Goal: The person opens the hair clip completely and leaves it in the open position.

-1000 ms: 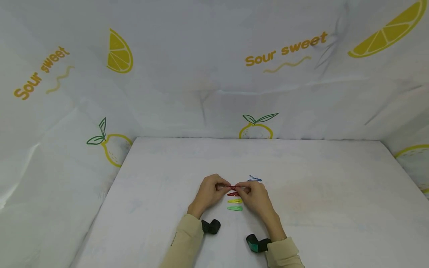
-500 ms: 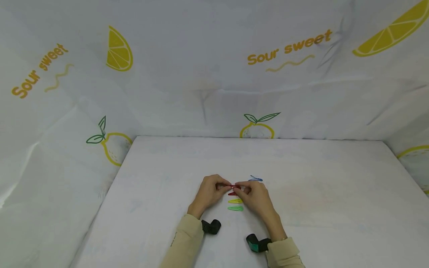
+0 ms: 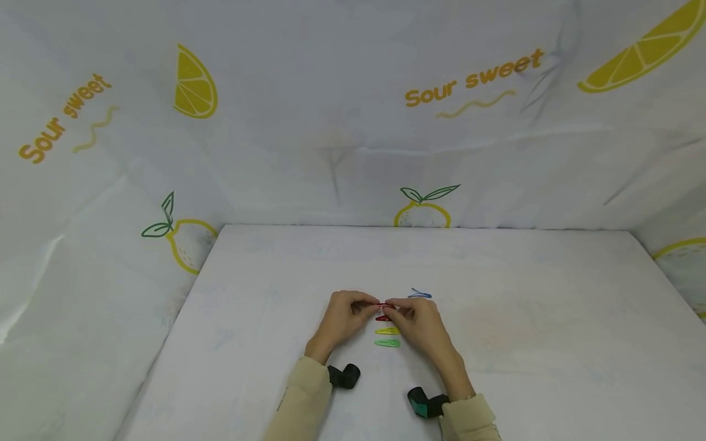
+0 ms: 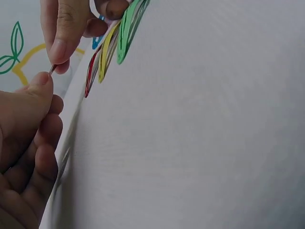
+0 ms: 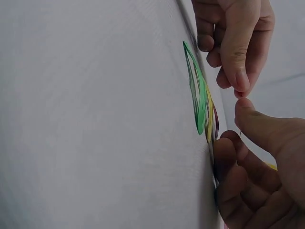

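Note:
Over the middle of the table, my left hand (image 3: 342,320) and right hand (image 3: 423,326) pinch a red snap hair clip (image 3: 385,305) between thumbs and fingertips, one at each end. Only a thin sliver of this clip (image 4: 52,69) shows in the left wrist view; the fingertips cover most of it. Just below, a second red hair clip (image 3: 382,318) lies on the table, partly behind my right thumb in the head view. Nearer me lie a yellow hair clip (image 3: 386,331) and a green hair clip (image 3: 387,343), stacked in a column.
A blue hair clip (image 3: 420,294) with its arms spread lies behind my right hand. White cloth with lemon prints (image 3: 421,214) rises along the back and sides of the white table (image 3: 524,343). Black devices (image 3: 344,376) sit at both wrists.
The held red clip has risen slightly and turned, showing more of its outline between the fingertips. My left hand and wrist have shifted a little to the left; the right hand hardly moves.

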Tool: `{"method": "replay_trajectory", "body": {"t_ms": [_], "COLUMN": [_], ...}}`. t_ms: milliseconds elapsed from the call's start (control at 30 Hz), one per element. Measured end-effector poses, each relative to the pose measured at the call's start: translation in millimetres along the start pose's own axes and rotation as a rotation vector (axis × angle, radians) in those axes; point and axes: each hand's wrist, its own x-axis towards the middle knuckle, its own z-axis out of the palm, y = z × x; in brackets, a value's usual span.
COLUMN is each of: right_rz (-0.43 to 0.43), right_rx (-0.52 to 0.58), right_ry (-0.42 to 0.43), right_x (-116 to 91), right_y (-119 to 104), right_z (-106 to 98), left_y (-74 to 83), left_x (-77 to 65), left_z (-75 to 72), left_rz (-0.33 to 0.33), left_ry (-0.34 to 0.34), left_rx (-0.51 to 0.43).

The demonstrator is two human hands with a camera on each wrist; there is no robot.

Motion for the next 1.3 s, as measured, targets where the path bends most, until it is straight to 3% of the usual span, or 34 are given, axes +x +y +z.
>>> {"method": "replay_trajectory", "body": {"t_ms": [200, 767, 1133, 1300], "right_rz": [-0.065, -0.187, -0.274, -0.321], "right_rx": [0.017, 0.201, 0.328, 0.349], "right_ry": [0.003, 0.026, -0.025, -0.010], "right_x": [-3.9, -14.8, -17.2, -17.7], "right_y": [-1.6, -2.8, 6.8, 10.0], "right_z": [-3.1, -14.1, -14.7, -15.1], "left_y": [3.3, 23.3, 25.3, 25.9], "left_x": [-0.8, -6.3, -9.4, -9.9], "left_z": [-0.9, -10.9, -11.3, -10.9], "left_rz": [0.023, 0.092, 0.165, 0.183], "left_ry": [0.008, 0.000, -0.026, -0.036], "left_rx": [-0.024, -0.105, -0.118, -0.129]}}
